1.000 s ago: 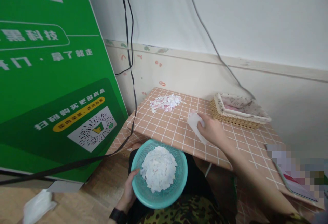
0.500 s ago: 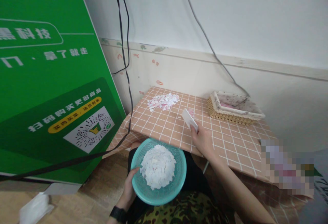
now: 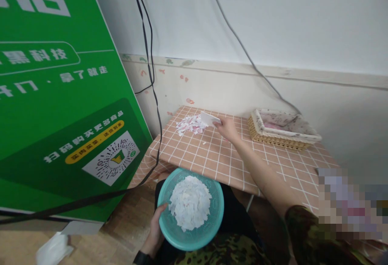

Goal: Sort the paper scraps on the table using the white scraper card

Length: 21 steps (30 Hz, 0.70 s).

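My left hand (image 3: 157,226) grips the left rim of a teal plastic colander (image 3: 215,232), its thumb over the edge. The colander rests on my lap, and a mound of small white paper scraps (image 3: 190,203) fills its middle. Out over the table, my right hand (image 3: 227,128) is closed on a flat white card (image 3: 209,118). The card's far end is at the right side of a pile of white and pink paper scraps (image 3: 189,124) on the checked tablecloth. A small stray scrap (image 3: 204,142) lies in front of the pile.
A lined wicker basket (image 3: 281,137) stands at the back right of the table (image 3: 194,151). To the left rises a green printed panel (image 3: 60,107), with a black strap (image 3: 156,107) hanging before it. A white bag (image 3: 54,249) lies on the floor. Something at the right is blurred out.
My right hand has moved away from me and to the left, carrying the card to the scrap pile. The left hand still holds the colander. The view has shifted slightly.
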Available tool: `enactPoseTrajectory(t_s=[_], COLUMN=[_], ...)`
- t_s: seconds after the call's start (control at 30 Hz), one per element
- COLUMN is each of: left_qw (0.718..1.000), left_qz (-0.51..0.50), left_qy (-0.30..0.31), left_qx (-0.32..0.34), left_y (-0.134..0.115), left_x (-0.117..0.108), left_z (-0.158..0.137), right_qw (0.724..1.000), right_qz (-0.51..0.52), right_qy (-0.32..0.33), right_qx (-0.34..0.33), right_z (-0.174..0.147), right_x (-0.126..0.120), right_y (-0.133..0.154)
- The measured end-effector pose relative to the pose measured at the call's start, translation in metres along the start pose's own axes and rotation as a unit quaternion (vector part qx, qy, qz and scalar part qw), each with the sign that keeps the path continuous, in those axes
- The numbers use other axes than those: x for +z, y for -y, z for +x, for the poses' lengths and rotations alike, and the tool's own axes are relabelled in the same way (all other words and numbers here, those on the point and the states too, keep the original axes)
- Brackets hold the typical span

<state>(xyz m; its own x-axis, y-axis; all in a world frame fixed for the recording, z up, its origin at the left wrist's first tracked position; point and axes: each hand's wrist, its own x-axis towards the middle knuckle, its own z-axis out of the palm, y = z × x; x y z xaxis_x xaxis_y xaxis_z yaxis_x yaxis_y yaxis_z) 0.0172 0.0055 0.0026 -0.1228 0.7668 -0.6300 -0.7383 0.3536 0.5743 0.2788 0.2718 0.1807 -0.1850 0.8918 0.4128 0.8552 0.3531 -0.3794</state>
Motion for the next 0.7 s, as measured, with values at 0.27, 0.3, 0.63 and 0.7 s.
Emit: enactPoseTrajectory(t_s=[0.27,0.3,0.63,0.7], left_qw=[0.999,0.999,0.999,0.999], left_qz=[0.016,0.017,0.020,0.025], left_qy=[-0.032,-0.035,-0.043,-0.040], left_qx=[-0.013,-0.013,-0.011,-0.006], left_y=[-0.001,-0.001,0.005,0.005], left_x=[-0.003,-0.004,-0.005,-0.005], left_z=[-0.002,-0.001,0.011,0.010], right_qw=[0.994,0.994,0.987,0.986], right_qz=[0.016,0.020,0.083,0.091], right_qy=[0.100,0.102,0.130,0.134], right_qx=[-0.039,-0.041,-0.045,-0.044], right_z=[0.036,0.037,0.045,0.044], right_x=[-0.012,-0.014,-0.029,-0.031], right_y=[-0.026,-0.030,-0.059,-0.060])
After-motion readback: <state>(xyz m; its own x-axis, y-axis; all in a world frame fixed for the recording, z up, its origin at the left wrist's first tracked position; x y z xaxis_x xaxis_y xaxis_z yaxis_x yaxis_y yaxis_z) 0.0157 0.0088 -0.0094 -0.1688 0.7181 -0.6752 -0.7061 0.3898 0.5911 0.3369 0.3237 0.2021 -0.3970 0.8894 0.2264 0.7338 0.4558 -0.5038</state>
